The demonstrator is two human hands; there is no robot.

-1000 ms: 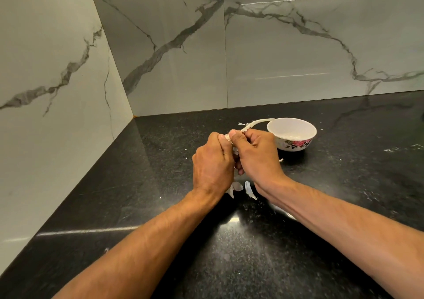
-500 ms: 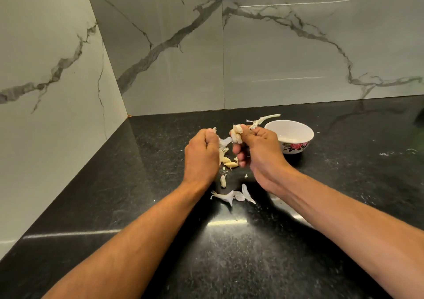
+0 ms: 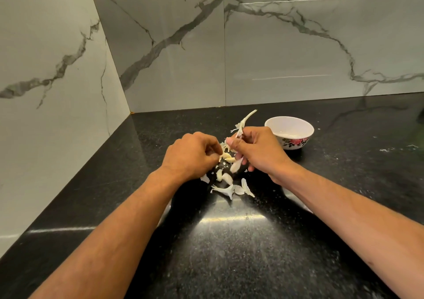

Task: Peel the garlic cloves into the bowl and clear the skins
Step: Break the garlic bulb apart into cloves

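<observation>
My left hand (image 3: 191, 155) over black desk (image 3: 229, 252), fingers curled on garlic cloves (image 3: 227, 156) — grip partly hidden. My right hand (image 3: 257, 153) pinching garlic stalk (image 3: 244, 124), stalk tip pointing up toward wall; a clove hangs below its fingers. Loose skins (image 3: 229, 189) on desk just beneath hands. White flowered bowl (image 3: 289, 132) — just beside right hand, upright.

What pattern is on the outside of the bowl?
The bowl is white with a red-and-dark floral print on its outer wall, seen in the head view.
</observation>
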